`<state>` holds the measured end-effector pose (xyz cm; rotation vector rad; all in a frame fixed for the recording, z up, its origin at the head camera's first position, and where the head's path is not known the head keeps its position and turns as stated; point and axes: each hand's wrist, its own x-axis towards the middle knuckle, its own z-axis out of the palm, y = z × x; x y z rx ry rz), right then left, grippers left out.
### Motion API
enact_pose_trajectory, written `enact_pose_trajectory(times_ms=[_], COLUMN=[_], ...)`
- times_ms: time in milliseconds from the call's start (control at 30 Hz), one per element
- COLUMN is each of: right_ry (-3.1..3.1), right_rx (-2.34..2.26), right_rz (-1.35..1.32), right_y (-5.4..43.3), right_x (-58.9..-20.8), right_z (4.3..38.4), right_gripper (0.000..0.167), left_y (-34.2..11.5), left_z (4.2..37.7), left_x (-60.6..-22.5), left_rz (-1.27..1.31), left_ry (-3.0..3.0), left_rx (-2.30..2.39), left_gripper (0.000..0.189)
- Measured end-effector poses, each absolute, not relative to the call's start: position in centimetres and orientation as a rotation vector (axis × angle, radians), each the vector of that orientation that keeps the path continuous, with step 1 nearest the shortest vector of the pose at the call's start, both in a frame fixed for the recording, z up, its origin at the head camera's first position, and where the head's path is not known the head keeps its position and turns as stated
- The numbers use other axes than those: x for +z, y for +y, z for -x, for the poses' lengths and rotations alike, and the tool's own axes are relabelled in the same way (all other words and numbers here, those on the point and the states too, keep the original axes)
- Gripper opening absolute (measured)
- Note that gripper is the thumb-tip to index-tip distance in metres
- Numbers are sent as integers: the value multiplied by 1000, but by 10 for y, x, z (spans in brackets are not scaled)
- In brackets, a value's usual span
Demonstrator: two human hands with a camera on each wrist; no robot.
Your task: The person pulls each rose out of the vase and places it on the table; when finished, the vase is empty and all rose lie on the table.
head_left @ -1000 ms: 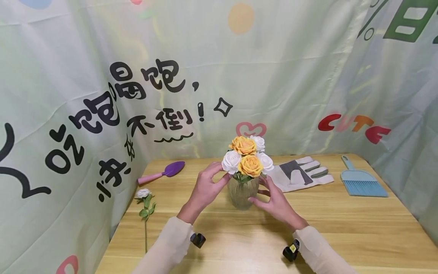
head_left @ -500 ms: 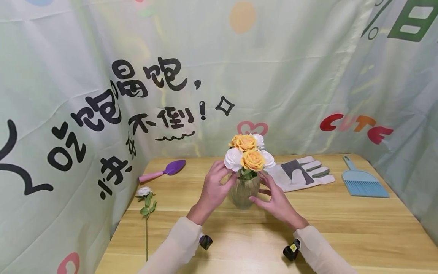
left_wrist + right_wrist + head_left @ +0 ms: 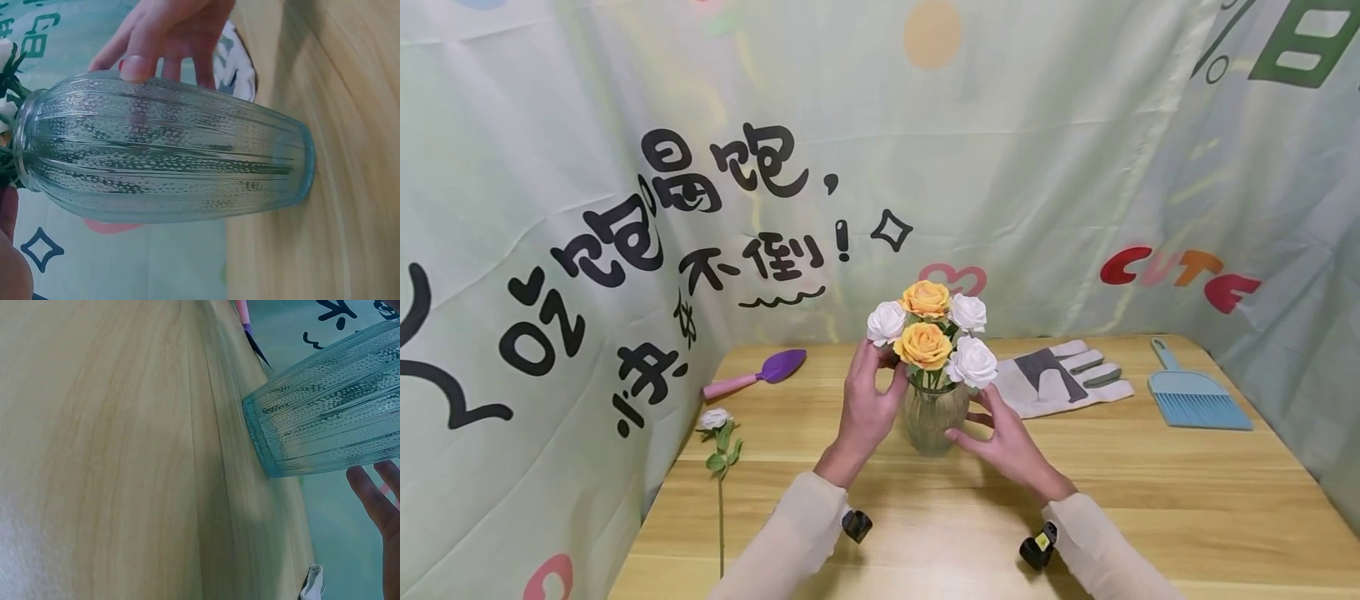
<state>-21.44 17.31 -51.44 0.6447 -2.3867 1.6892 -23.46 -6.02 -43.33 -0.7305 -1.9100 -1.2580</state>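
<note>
A ribbed clear glass vase [image 3: 934, 423] stands upright on the wooden table, holding two orange roses [image 3: 923, 345] and three white roses. My right hand [image 3: 1006, 440] grips the vase from the right, thumb at the front and fingers round the far side. At the vase's mouth, my left hand [image 3: 867, 402] holds the left white rose [image 3: 887, 322] just below its bloom; the bloom partly hides the fingertips. Dark stems show blurred through the glass [image 3: 169, 150] in the left wrist view. The right wrist view shows the vase's base [image 3: 265, 434] on the tabletop.
A single white rose [image 3: 716, 419] with a long stem lies at the table's left. Behind it is a purple trowel [image 3: 782, 366] with a pink handle. A work glove [image 3: 1060, 382] and a blue brush with a dustpan [image 3: 1198, 400] lie at the right. Printed cloth hangs behind.
The roses have turned and spread apart: the left white rose has shifted left and up with my left hand, and another white one has come to the front right. My right hand stays on the vase.
</note>
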Motion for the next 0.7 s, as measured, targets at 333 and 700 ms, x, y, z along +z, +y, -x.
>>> enact_pose_trajectory(times_ms=[333, 700], right_ry=[-2404, -2395], right_rx=[1699, 1698], right_rz=[-633, -648], right_y=[173, 173], right_x=[-515, -514], right_z=[214, 214], right_gripper=[92, 96], left_y=[-56, -48], left_z=[233, 234], left_x=[-431, -428], left_rz=[735, 760], left_ry=[-1926, -1922], left_rx=[-1379, -1404], left_gripper=[37, 52])
